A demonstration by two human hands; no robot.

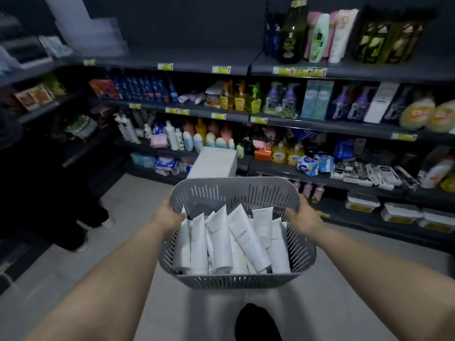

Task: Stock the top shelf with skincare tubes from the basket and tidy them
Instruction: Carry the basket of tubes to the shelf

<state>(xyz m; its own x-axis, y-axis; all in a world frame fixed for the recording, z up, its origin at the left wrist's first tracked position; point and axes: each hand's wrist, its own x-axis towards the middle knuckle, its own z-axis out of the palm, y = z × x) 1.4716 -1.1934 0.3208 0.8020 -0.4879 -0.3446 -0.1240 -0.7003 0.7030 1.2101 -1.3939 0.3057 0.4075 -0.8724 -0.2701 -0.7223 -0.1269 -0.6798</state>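
- Head view: left hand (170,215) and right hand (304,217) each clamp a side rim of the basket (236,281).
- Tubes (246,239) lie loose inside; top shelf (172,59) far ahead.
- Risk: tilting spills tubes.

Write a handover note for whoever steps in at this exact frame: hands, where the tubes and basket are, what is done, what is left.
Left hand: gripping the left rim of the grey basket.
Right hand: gripping the right rim.
Basket is held in front of the body, above the floor, facing the shelves.
White tubes: all lying loose in the basket, jumbled.
Top shelf: the left stretch looks bare; bottles stand on the right.
Done: basket carried to the shelves.
Left: every tube is yet to be placed on the top shelf and tidied.
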